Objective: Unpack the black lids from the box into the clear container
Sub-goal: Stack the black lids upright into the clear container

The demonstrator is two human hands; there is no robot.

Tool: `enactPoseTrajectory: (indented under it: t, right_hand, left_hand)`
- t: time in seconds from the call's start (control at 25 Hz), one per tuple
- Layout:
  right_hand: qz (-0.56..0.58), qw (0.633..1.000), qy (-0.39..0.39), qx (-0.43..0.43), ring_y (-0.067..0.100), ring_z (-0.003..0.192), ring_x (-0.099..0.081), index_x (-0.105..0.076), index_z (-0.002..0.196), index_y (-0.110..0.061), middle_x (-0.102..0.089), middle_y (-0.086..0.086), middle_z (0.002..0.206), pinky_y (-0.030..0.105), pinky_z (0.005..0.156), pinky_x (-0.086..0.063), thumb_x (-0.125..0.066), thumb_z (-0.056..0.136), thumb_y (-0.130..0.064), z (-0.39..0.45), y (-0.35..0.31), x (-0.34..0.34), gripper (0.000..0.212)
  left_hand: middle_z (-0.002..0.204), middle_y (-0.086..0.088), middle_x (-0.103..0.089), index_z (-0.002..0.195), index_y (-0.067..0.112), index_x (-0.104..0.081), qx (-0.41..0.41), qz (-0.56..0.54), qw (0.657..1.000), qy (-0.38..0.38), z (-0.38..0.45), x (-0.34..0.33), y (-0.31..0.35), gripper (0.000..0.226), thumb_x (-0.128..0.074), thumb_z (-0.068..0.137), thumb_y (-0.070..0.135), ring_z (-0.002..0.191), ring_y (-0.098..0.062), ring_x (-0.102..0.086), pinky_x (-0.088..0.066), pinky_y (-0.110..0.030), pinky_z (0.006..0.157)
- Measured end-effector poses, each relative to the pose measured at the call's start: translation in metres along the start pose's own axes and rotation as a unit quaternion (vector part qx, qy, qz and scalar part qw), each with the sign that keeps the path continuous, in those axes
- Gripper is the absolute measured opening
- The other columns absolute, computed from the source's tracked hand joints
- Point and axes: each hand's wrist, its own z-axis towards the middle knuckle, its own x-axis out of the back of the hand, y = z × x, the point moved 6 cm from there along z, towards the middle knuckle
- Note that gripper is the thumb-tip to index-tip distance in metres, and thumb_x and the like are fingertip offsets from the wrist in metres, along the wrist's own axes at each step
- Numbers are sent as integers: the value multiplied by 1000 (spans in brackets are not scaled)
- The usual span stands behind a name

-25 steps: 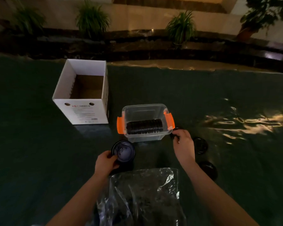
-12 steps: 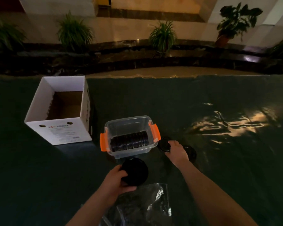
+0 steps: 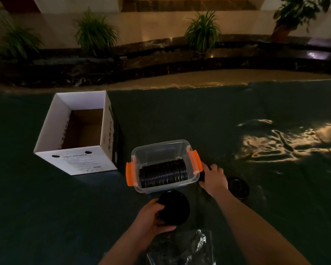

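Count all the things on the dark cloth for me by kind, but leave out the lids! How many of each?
White cardboard box: 1
Clear container with orange latches: 1
Crinkly plastic bag: 1
Total: 3

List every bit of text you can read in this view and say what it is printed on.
None can be read.
White cardboard box, front face: red heading and small grey print, too blurred.
Same box, right side: dark vertical characters, too blurred.
Clear container: no text visible.
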Motion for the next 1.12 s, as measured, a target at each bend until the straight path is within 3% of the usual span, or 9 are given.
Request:
enactPoseTrajectory:
  t: [0.12, 0.2, 0.32, 0.44, 0.56, 0.72, 0.88, 1.04, 1.12]
  right_hand:
    - [69, 997, -10, -37, 37, 124, -40, -16, 148, -40, -32, 14, 139, 46, 99, -46, -69, 80, -44, -12, 8, 9, 87]
    - [183, 980, 19, -78, 37, 120, -41, -29, 143, -39, -30, 13, 135, 47, 99, -45, -70, 79, -42, -28, 19, 26, 76]
    - [412, 898, 117, -105, 24, 109, -45, -44, 125, -26, -33, 11, 130, 37, 91, -47, -80, 74, -27, -74, 32, 58, 61]
    - [512, 837, 195, -10, 16, 103, -53, -48, 96, -18, -43, 0, 116, 14, 84, -43, -83, 69, -12, -140, 13, 84, 44]
    - [464, 841, 231, 159, 2, 112, -49, -44, 74, -22, -49, -6, 116, 6, 88, -37, -82, 63, -23, -198, -31, 88, 40]
    - [380, 853, 193, 301, 1, 132, -37, -44, 79, -23, -37, -18, 135, 11, 100, -37, -74, 75, -34, -222, -59, 65, 32]
    - [307, 862, 183, 360, 15, 142, -31, -49, 87, -24, -40, -9, 140, 26, 112, -34, -66, 85, -46, -232, -68, 70, 28]
    - [210, 877, 193, 387, 17, 141, -32, -57, 104, -27, -47, -5, 132, 34, 110, -39, -61, 87, -53, -239, -75, 77, 31]
    - [180, 883, 190, 389, 17, 139, -35, -58, 117, -32, -50, -5, 129, 35, 108, -41, -57, 89, -57, -242, -77, 75, 38]
  left_hand:
    - [113, -18, -59, 110, 12, -56, 2, -2, 1000, 0, 2, -3, 1, 21, -42, 94, 7, 95, -35, -63, -60, -43, 61]
    - [115, -19, -59, 112, 11, -56, 4, -15, 1000, -1, 2, -3, 1, 22, -42, 94, 9, 96, -36, -63, -59, -42, 57]
    - [115, -18, -60, 114, 11, -55, 2, -27, 1000, -1, -2, -2, -2, 23, -43, 95, 13, 95, -36, -64, -58, -41, 56]
    - [115, -19, -61, 116, 12, -55, -4, -20, 1000, -19, -12, -8, -5, 23, -43, 96, 15, 94, -37, -65, -58, -41, 59]
    - [118, -19, -62, 117, 13, -55, -15, -11, 999, -48, -28, -19, -8, 25, -41, 96, 18, 89, -35, -68, -59, -40, 61]
    - [110, -18, -71, 116, 14, -61, -62, 1, 996, -69, -51, -23, -6, 31, -39, 99, 26, 97, -36, -68, -58, -46, 76]
    - [109, -14, -72, 119, 17, -61, -100, 23, 992, -69, -67, -14, -5, 33, -37, 100, 30, 99, -34, -68, -57, -48, 79]
    - [111, -15, -71, 117, 19, -63, -101, -3, 991, -91, -78, -6, -5, 44, -34, 98, 46, 103, -33, -68, -56, -50, 81]
    - [114, -14, -69, 117, 20, -64, -128, 10, 987, -93, -79, -2, -4, 46, -44, 90, 52, 104, -33, -67, -55, -52, 82]
